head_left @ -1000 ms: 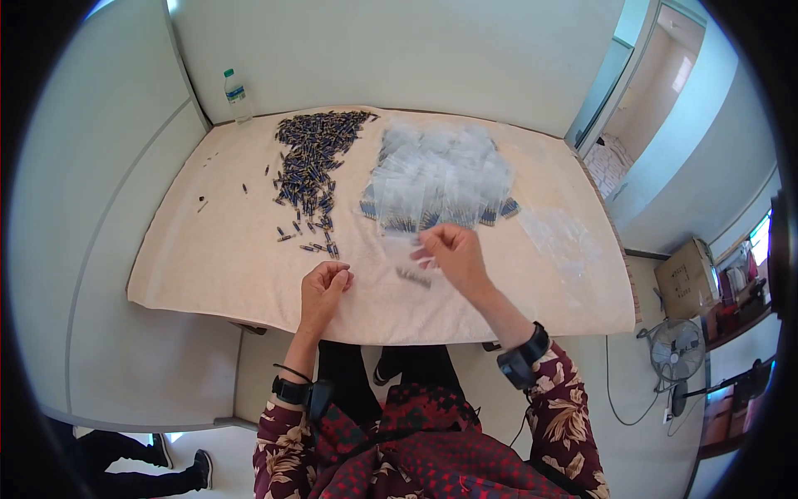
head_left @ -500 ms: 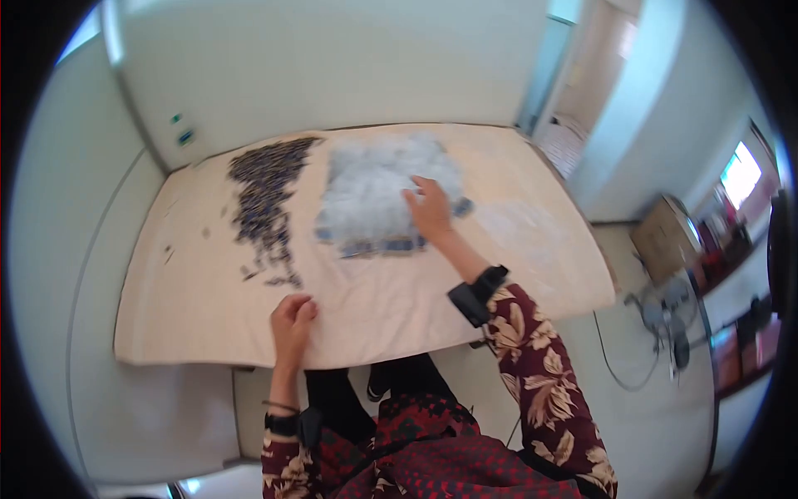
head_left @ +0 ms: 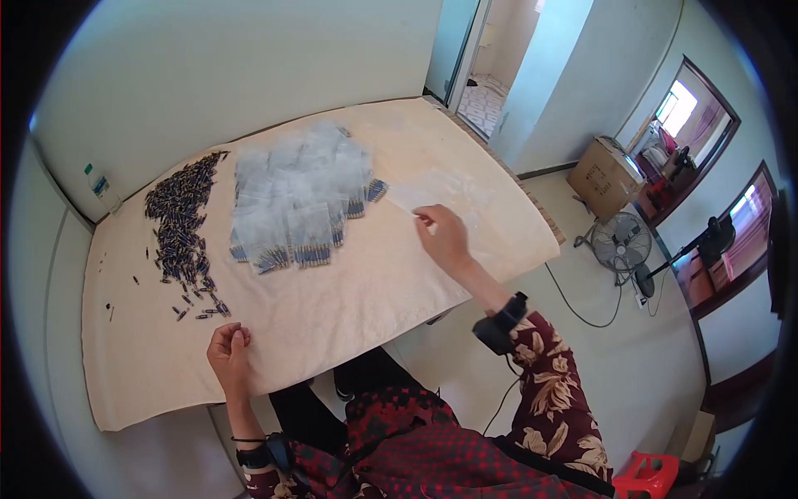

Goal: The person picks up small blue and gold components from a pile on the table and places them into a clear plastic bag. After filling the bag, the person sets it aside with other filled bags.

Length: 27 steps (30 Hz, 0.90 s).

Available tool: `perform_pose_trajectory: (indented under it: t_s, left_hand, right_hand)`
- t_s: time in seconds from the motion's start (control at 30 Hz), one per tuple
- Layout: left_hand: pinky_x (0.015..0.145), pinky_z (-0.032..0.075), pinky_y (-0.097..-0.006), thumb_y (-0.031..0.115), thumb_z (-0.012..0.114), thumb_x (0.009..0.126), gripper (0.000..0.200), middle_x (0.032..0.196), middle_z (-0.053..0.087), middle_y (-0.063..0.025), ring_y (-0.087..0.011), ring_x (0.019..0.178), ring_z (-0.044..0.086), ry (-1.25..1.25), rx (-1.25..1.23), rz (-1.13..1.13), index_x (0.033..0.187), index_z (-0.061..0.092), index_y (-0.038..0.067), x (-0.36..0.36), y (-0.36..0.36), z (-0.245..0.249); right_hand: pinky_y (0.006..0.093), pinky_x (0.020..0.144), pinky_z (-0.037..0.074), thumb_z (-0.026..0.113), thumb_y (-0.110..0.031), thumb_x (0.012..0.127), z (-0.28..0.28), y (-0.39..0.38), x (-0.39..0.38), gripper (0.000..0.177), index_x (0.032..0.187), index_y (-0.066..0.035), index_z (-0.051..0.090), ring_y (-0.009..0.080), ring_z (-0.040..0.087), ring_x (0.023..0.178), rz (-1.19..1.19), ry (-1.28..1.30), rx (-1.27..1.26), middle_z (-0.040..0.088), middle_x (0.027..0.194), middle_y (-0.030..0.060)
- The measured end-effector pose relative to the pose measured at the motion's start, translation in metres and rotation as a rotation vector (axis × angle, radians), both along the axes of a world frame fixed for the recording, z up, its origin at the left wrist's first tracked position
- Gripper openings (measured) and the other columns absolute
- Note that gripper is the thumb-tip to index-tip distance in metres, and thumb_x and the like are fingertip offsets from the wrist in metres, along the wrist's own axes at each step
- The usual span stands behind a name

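Observation:
My right hand (head_left: 445,239) is over the right part of the cloth-covered table, with thumb and forefinger pinched at the edge of a clear plastic bag (head_left: 405,198). More thin clear bags (head_left: 455,190) lie flat just beyond it. By the table's front edge, my left hand (head_left: 229,353) is closed, fingertips together; whatever it may hold is hidden. Nearest to it are loose small dark-blue pieces with gold-coloured ends (head_left: 179,229), heaped in a long strip. Between the hands and farther back lie overlapping clear bags (head_left: 291,191), with rows of such pieces showing at their near edges.
A pale cloth (head_left: 332,320) covers the table. A plastic bottle (head_left: 101,188) stands at the back left against the wall. On the floor to the right are a cardboard box (head_left: 600,179), a fan (head_left: 622,239) with its cable, and a red stool (head_left: 647,476).
My view has turned to the right. My right hand has gone from above the filled bags to the loose clear bags on the right. The left hand stays near the front edge, closed.

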<state>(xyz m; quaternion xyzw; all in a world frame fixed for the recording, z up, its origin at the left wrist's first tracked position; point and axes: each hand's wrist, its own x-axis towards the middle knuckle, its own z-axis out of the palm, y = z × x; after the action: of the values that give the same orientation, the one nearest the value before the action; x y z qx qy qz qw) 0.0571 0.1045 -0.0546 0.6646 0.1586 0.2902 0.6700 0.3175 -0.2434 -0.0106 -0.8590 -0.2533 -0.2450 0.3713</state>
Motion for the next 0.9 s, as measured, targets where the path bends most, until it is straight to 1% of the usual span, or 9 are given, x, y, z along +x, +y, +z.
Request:
perform_pose_trajectory:
  t_s: [0.1, 0.17, 0.3, 0.47, 0.6, 0.7, 0.73, 0.83, 0.9]
  left_hand:
    - [0.075, 0.048, -0.0227, 0.006, 0.054, 0.093, 0.013, 0.085, 0.062, -0.005, -0.0094, 0.076, 0.057, 0.022, 0.021, 0.004, 0.1, 0.059, -0.003, -0.001, -0.001, 0.001]
    - [0.075, 0.048, -0.0226, 0.006, 0.054, 0.093, 0.013, 0.085, 0.062, -0.005, -0.0095, 0.076, 0.057, 0.029, 0.027, 0.004, 0.101, 0.059, -0.003, -0.003, -0.001, -0.001]
    - [0.075, 0.047, -0.0226, 0.006, 0.054, 0.093, 0.013, 0.084, 0.062, -0.0051, -0.0095, 0.076, 0.056, 0.019, 0.038, 0.009, 0.1, 0.059, -0.004, 0.0, -0.002, 0.002]
    - [0.074, 0.047, -0.0227, 0.004, 0.054, 0.093, 0.012, 0.083, 0.061, -0.0054, -0.0097, 0.076, 0.055, 0.016, 0.035, 0.012, 0.099, 0.058, -0.004, -0.002, -0.001, 0.0]
    - [0.073, 0.047, -0.0231, 0.005, 0.053, 0.093, 0.013, 0.083, 0.062, -0.0054, -0.01, 0.075, 0.056, 0.005, 0.035, 0.001, 0.1, 0.059, -0.004, 0.0, 0.001, -0.002]
    - [0.073, 0.047, -0.0235, 0.005, 0.053, 0.093, 0.013, 0.083, 0.062, -0.0056, -0.0104, 0.075, 0.056, 0.001, 0.044, 0.003, 0.1, 0.059, -0.004, 0.0, 0.001, -0.006]
    - [0.072, 0.048, -0.0237, 0.005, 0.053, 0.093, 0.013, 0.082, 0.062, -0.0057, -0.0108, 0.074, 0.056, 0.003, 0.056, -0.006, 0.1, 0.059, -0.005, 0.002, 0.003, -0.007]
    - [0.071, 0.048, -0.0243, 0.004, 0.054, 0.092, 0.014, 0.081, 0.062, -0.0062, -0.0119, 0.073, 0.057, -0.01, 0.06, -0.01, 0.1, 0.059, -0.005, 0.001, 0.003, -0.007]
    - [0.071, 0.048, -0.0245, 0.006, 0.055, 0.092, 0.015, 0.081, 0.062, -0.0061, -0.012, 0.074, 0.058, -0.02, 0.035, 0.006, 0.102, 0.059, -0.005, -0.002, 0.002, -0.005]
  right_hand:
    - [0.0366, 0.076, 0.049, 0.069, -0.012, 0.077, -0.005, -0.05, -0.001, 0.037, 0.112, -0.005, 0.06, 0.0257, 0.062, 0.088, -0.178, -0.121, -0.189, 0.064, 0.098, 0.0125]
    - [0.0422, 0.082, 0.047, 0.071, -0.022, 0.076, -0.005, -0.073, -0.001, 0.054, 0.124, -0.004, 0.052, 0.0301, 0.058, 0.097, -0.513, -0.009, -0.535, 0.061, 0.106, 0.0162]
    - [0.0457, 0.085, 0.046, 0.072, -0.03, 0.074, -0.001, -0.095, -0.005, 0.064, 0.127, -0.002, 0.048, 0.0334, 0.057, 0.1, -0.563, 0.237, -0.581, 0.06, 0.108, 0.0196]
    - [0.0427, 0.078, 0.048, 0.076, -0.03, 0.071, -0.001, -0.105, 0.001, 0.062, 0.121, -0.001, 0.053, 0.0316, 0.06, 0.091, -0.529, 0.188, -0.408, 0.063, 0.1, 0.0169]
    - [0.0359, 0.067, 0.05, 0.076, -0.026, 0.073, 0.017, -0.098, 0.005, 0.047, 0.109, 0.0, 0.061, 0.0245, 0.062, 0.074, -0.348, 0.369, -0.238, 0.065, 0.086, 0.0119]
    - [0.0274, 0.056, 0.046, 0.072, -0.019, 0.079, 0.024, -0.061, -0.022, 0.026, 0.095, 0.0, 0.065, 0.014, 0.059, 0.062, -0.044, 0.453, -0.092, 0.065, 0.075, 0.0053]
    - [0.0274, 0.056, 0.046, 0.072, -0.019, 0.079, 0.028, -0.044, -0.032, 0.026, 0.095, 0.0, 0.065, 0.014, 0.059, 0.062, -0.019, 0.46, -0.095, 0.065, 0.075, 0.0053]
    - [0.0224, 0.054, 0.045, 0.065, -0.016, 0.087, 0.045, 0.02, -0.077, 0.017, 0.091, 0.0, 0.067, 0.0076, 0.057, 0.062, 0.328, 0.591, 0.264, 0.064, 0.074, 0.0023]
    - [0.0217, 0.054, 0.045, 0.064, -0.017, 0.088, 0.053, 0.057, -0.099, 0.018, 0.092, 0.0, 0.067, 0.0073, 0.057, 0.062, 0.465, 0.724, 0.325, 0.065, 0.076, 0.0025]
